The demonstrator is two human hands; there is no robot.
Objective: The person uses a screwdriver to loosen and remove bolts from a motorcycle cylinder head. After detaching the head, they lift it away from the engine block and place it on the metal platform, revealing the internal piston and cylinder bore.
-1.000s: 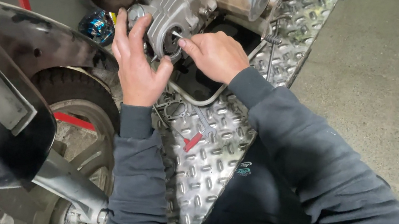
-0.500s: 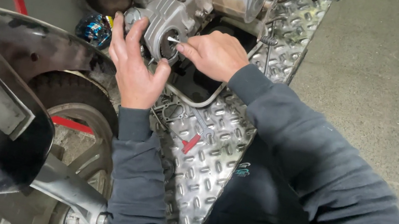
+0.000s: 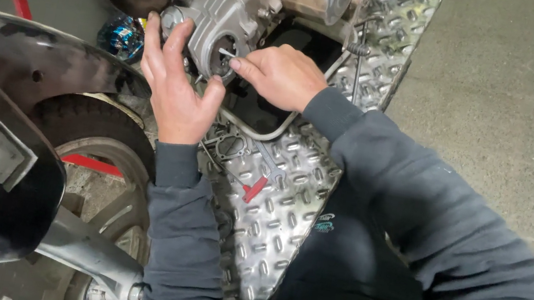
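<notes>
We're mid-fit: left hand (image 3: 179, 87) steadies the cylinder head (image 3: 221, 17) on the diamond-plate floor (image 3: 288, 198), right hand (image 3: 280, 75) grip pinching a thin pin (image 3: 225, 53) at its side hole. Next up, careful alignment.

Your way to the cylinder head (image 3: 227, 22) is hemmed by the black fender (image 3: 16, 76) and tyre (image 3: 79, 117) leftward; the diamond-plate platform (image 3: 279, 203) below lies open.
</notes>
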